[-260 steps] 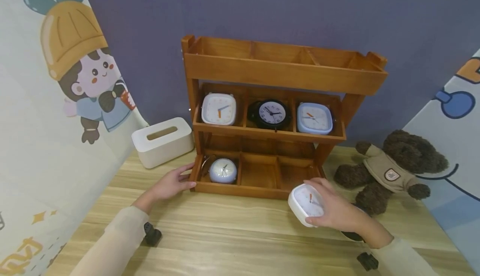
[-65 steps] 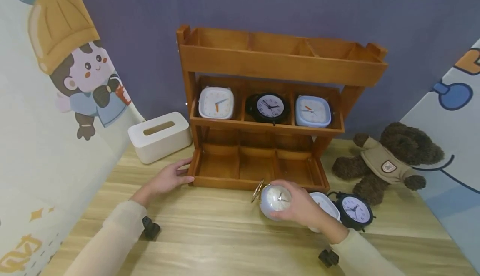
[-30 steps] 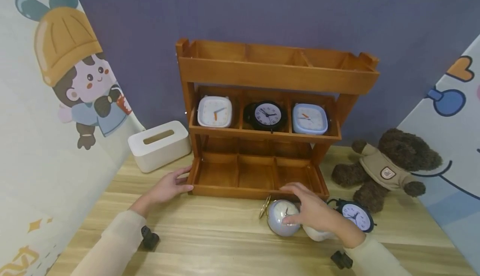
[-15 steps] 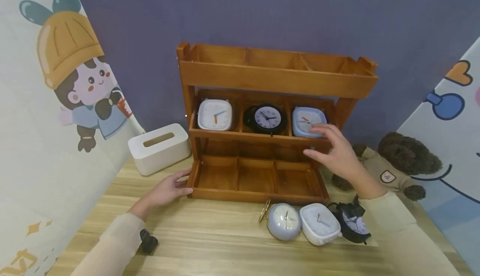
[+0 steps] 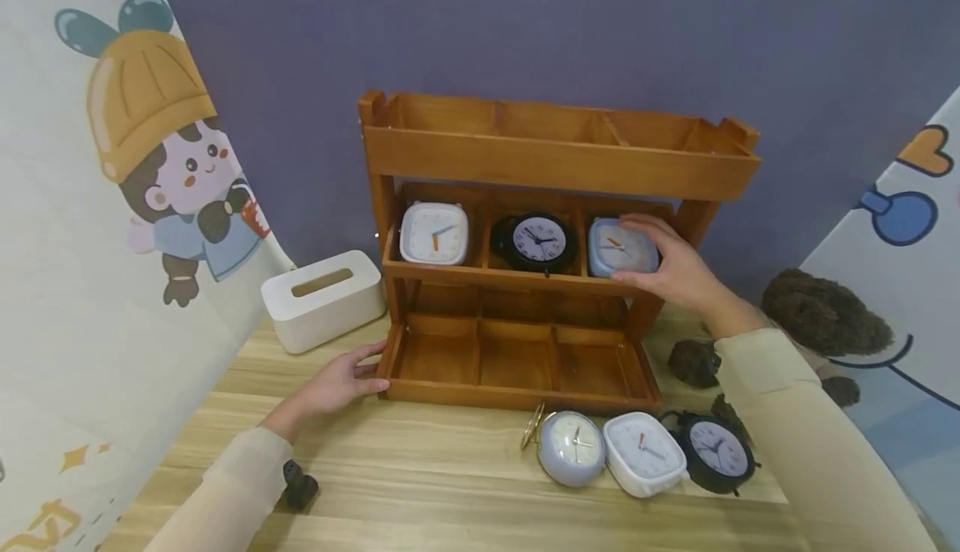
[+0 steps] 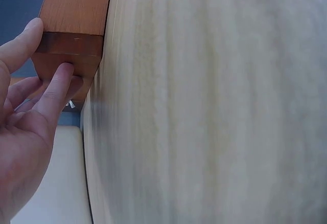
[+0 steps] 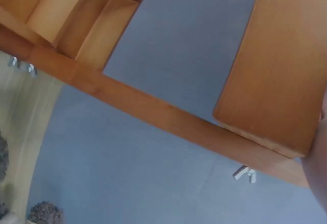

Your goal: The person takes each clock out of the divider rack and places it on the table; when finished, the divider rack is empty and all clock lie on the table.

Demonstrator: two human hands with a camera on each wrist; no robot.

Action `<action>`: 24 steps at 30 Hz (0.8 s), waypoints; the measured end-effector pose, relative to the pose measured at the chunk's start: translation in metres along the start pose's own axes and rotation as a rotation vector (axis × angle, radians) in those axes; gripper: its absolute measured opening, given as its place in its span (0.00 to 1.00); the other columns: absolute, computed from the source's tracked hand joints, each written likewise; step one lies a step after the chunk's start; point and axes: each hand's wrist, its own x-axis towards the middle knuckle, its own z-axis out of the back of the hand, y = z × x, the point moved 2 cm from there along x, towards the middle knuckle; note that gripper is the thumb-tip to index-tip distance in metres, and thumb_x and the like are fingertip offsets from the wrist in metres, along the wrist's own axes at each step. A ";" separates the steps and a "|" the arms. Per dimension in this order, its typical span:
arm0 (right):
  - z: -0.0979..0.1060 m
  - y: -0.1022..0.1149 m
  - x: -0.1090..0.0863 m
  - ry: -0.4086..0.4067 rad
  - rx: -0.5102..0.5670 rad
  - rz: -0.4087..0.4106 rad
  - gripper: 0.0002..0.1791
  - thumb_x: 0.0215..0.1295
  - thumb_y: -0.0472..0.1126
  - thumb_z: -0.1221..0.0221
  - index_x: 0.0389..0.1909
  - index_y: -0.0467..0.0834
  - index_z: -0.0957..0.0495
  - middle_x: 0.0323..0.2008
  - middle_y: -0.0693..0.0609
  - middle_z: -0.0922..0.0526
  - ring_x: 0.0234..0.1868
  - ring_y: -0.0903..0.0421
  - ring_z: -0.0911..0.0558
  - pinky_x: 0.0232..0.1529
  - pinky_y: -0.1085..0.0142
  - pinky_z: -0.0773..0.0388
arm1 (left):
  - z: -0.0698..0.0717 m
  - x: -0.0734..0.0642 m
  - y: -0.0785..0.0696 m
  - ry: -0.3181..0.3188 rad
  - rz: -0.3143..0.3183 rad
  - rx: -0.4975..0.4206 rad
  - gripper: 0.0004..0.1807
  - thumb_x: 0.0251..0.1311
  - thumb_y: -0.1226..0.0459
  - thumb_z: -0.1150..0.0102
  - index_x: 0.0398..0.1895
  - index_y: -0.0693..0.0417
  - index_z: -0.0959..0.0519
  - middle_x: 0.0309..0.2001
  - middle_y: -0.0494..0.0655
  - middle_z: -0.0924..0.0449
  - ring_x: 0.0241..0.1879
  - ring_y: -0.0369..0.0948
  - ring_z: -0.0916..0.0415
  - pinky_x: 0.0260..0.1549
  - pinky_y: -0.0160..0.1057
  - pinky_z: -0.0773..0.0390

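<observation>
A dark blue-grey wall point(image 5: 562, 27) is rising at the back, and a pale wood-grained table point(image 5: 390, 477) is spreading out in front of it. On the table a three-tier orange-brown wooden rack point(image 5: 555, 156) is standing upright, with dividers splitting its tiers into compartments. A dark brown plush bear point(image 5: 825, 310) is lying to the right, partly hidden behind the right sleeve. A cream rectangular box with a slotted top point(image 5: 322, 318) is sitting just beside the rack's left end.

The left hand point(image 5: 341, 378) is resting against the rack's lower left front corner, thumb and fingers apart, fingertips touching the wood. The right hand point(image 5: 678, 273) is gripping a light blue rounded-square clock point(image 5: 619, 247) in the middle tier's right compartment, thumb at its lower edge and fingers at its upper right.

In that tier a white rounded-square clock point(image 5: 433, 233) is occupying the left compartment and a black round clock point(image 5: 538, 238) the centre one. Before the rack, a second white rounded-square clock point(image 5: 645, 452) is lying between a lavender-grey round clock point(image 5: 572, 449) and another black round clock point(image 5: 716, 452). A silver metal wing nut point(image 7: 246, 174) is protruding from the rack's side post.
</observation>
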 end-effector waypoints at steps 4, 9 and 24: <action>0.002 -0.002 0.006 0.082 -0.036 -0.064 0.47 0.54 0.48 0.27 0.73 0.44 0.39 0.72 0.44 0.45 0.69 0.38 0.42 0.61 0.36 0.43 | -0.002 0.000 0.000 0.001 0.000 -0.006 0.38 0.63 0.67 0.36 0.69 0.76 0.44 0.69 0.73 0.46 0.61 0.66 0.35 0.54 0.48 0.25; 0.005 0.000 0.013 0.179 -0.086 -0.131 0.52 0.56 0.54 0.30 0.76 0.46 0.47 0.74 0.40 0.51 0.69 0.34 0.45 0.62 0.34 0.46 | -0.001 0.000 0.002 -0.006 0.013 -0.005 0.39 0.62 0.67 0.35 0.70 0.75 0.43 0.69 0.72 0.45 0.61 0.66 0.35 0.53 0.47 0.24; 0.000 0.004 0.019 0.236 -0.121 -0.101 0.52 0.57 0.51 0.30 0.75 0.37 0.49 0.73 0.34 0.52 0.66 0.32 0.42 0.60 0.35 0.41 | -0.002 0.001 0.001 -0.001 0.001 -0.016 0.38 0.62 0.69 0.36 0.69 0.77 0.44 0.68 0.73 0.45 0.60 0.65 0.34 0.53 0.48 0.24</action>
